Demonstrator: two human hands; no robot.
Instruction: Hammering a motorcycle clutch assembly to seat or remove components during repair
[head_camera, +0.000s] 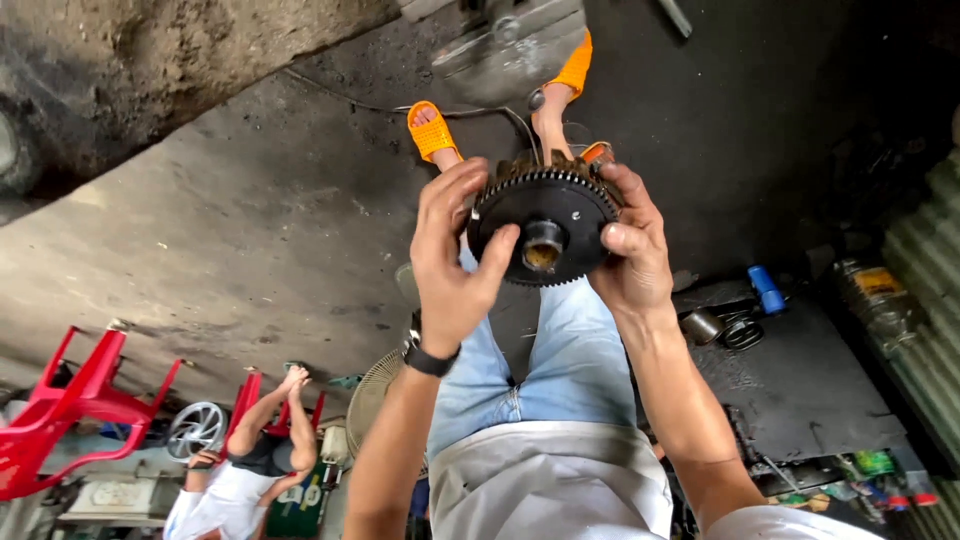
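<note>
Both your hands are raised in front of you, holding a dark toothed gear wheel (545, 225) over your knees. Your left hand (455, 265) is closed on its left edge, thumb pressed on the face beside the brass-coloured hub (543, 250). Your right hand (630, 250) clamps the right rim, thumb on the face. Below the gear: your blue jeans (570, 360), orange sandals (432, 130) on the grimy concrete floor (280, 210). Red plastic chairs (70, 400) stand far off at the edge of view, near another person (250, 470). A blue-handled tool (767, 290) lies to your right.
</note>
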